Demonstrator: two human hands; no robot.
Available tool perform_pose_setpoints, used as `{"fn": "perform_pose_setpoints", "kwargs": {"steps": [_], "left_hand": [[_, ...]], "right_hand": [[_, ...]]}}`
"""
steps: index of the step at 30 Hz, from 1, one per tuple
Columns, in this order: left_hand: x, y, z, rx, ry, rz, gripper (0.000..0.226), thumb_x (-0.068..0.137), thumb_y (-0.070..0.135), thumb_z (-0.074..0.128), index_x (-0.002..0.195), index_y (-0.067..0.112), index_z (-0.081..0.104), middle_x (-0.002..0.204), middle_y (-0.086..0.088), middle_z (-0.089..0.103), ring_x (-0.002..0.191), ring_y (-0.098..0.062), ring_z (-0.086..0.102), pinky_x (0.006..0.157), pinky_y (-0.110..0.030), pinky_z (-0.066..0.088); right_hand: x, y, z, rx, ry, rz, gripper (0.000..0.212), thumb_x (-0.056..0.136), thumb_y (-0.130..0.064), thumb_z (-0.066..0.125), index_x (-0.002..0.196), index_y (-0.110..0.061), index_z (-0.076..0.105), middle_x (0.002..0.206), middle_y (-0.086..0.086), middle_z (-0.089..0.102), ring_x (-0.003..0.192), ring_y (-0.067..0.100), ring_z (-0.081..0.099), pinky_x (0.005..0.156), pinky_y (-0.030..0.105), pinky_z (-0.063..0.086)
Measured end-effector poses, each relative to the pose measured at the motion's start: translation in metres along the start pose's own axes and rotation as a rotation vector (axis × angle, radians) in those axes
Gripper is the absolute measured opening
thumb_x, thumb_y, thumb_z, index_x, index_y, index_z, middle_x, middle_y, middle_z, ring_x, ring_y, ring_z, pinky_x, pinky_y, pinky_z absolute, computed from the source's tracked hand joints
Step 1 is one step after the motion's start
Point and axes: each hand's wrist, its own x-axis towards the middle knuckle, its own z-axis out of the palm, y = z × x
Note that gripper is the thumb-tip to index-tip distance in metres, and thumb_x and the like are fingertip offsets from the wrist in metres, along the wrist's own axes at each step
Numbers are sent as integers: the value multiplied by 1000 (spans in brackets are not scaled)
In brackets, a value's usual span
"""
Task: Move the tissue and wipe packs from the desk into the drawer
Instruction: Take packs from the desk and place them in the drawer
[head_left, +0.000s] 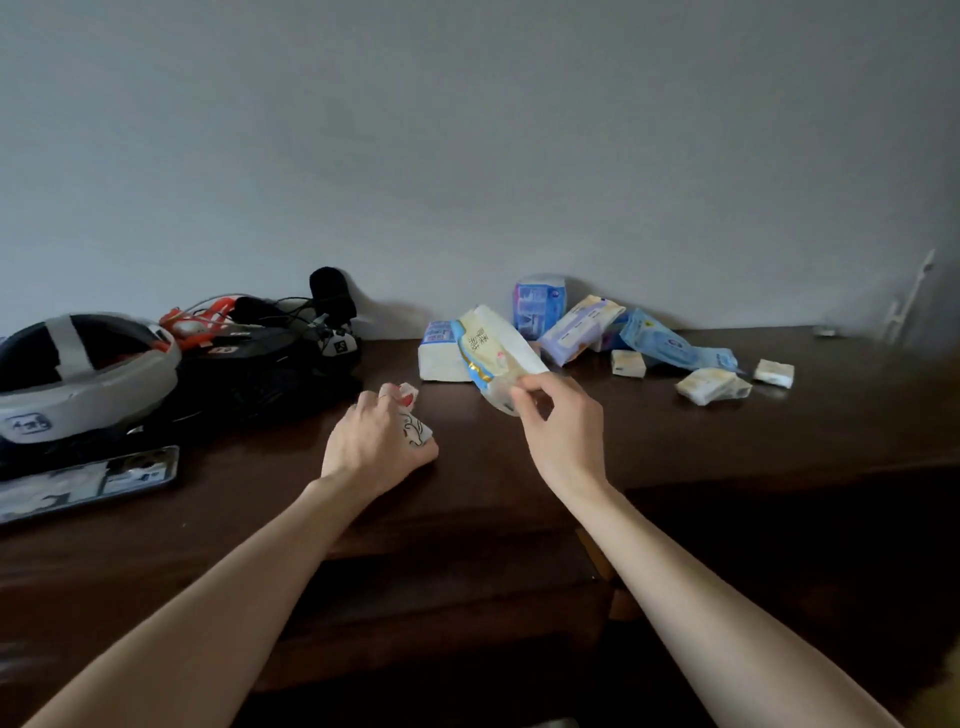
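While the right hand (558, 415) lifts a cream pack (496, 353) off the dark desk (675, 431), two large characters show on its face, too tilted and soft to read with any certainty; a blue and gold band runs down its edge. Thumb and fingers pinch the pack's clear lower end, the pack slanting up and away from the fingertips, clear of the wood.

Over on the left hand (376, 441), the fingers are curled tight round a small white pack (413, 421) with red and black line drawings on it, no legible words. That fist sits low, at or just above the desk; contact is hard to call.

Just beyond the right fingertips lies a white tissue block (439, 358) with a blue label, print too small to read. Further back from them, against the wall, stands a blue pack (537, 304), a pale purple pack (579, 330) leaning beside it, then a long blue wipe pack (675, 348). Small cream packets (709, 385) lie scattered off to the right of the fingers.

Left of the left knuckles sit a white headset (78, 374) with an unreadable logo and a phone (88, 480)
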Motion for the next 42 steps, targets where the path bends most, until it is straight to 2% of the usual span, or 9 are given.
{"fn": "perform_pose_setpoints", "kwargs": {"steps": [6, 10, 15, 20, 23, 30, 38, 40, 42], "left_hand": [[-94, 15, -24, -145, 253, 27, 51, 69, 62, 70, 94, 32, 38, 90, 10, 56, 68, -13, 53, 56, -28, 39], [-184, 17, -14, -224, 378, -5, 53, 68, 69, 71, 94, 35, 40, 91, 19, 55, 62, -1, 48, 49, -10, 29], [-305, -25, 45, -274, 100, -157, 52, 69, 72, 71, 92, 38, 39, 90, 18, 58, 68, 0, 57, 51, -15, 40], [-375, -89, 100, -259, -129, -474, 47, 71, 70, 69, 93, 40, 41, 83, 19, 55, 73, -7, 58, 50, -23, 37], [-390, -111, 126, -280, -199, -590, 48, 70, 69, 67, 96, 38, 42, 89, 14, 61, 75, -8, 62, 56, -28, 49], [-393, -118, 168, -201, -319, -629, 46, 70, 70, 65, 95, 36, 45, 84, 14, 60, 72, -10, 61, 56, -30, 50], [-406, -120, 207, -171, -421, -687, 54, 70, 72, 65, 94, 26, 51, 78, 12, 58, 67, -8, 60, 47, -24, 43], [-406, -110, 215, -174, -468, -678, 55, 67, 77, 62, 92, 30, 48, 77, 13, 59, 63, -5, 58, 46, -22, 43], [-406, -102, 220, -174, -473, -666, 54, 64, 80, 59, 87, 35, 41, 74, 15, 55, 59, -1, 52, 44, -20, 36]], "right_hand": [[-109, -18, -23, 181, 138, -136, 3, 96, -14, 69, 98, -12, 69, 99, -10, 67, 87, 13, 64, 80, 21, 50], [-199, -8, -41, 172, 92, -303, 5, 101, -12, 62, 98, -7, 62, 98, -2, 61, 88, 20, 59, 82, 24, 47], [-319, 36, -59, 41, -251, -300, 4, 100, -11, 60, 98, -8, 61, 91, 0, 59, 85, 19, 56, 75, 25, 47], [-375, 74, -41, -214, -757, -78, 5, 99, -25, 59, 97, -21, 60, 94, -6, 65, 85, 14, 64, 63, 22, 42], [-399, 95, -20, -338, -888, 24, 6, 97, -26, 65, 102, -24, 62, 103, -6, 69, 92, 10, 65, 67, 21, 47], [-435, 127, 18, -709, -1193, 51, 20, 99, -11, 57, 115, -16, 68, 119, 5, 68, 119, 26, 60, 80, 37, 58], [-443, 148, -2, -937, -1742, 235, 17, 100, -13, 50, 92, -19, 63, 88, 0, 66, 85, 24, 65, 72, 35, 50], [-442, 145, 0, -898, -1838, 306, 19, 101, -18, 48, 85, -19, 58, 90, 1, 65, 86, 24, 62, 72, 36, 45], [-440, 144, 5, -873, -1795, 365, 17, 101, -25, 51, 96, -18, 65, 105, 2, 68, 100, 26, 64, 78, 38, 46]]}}
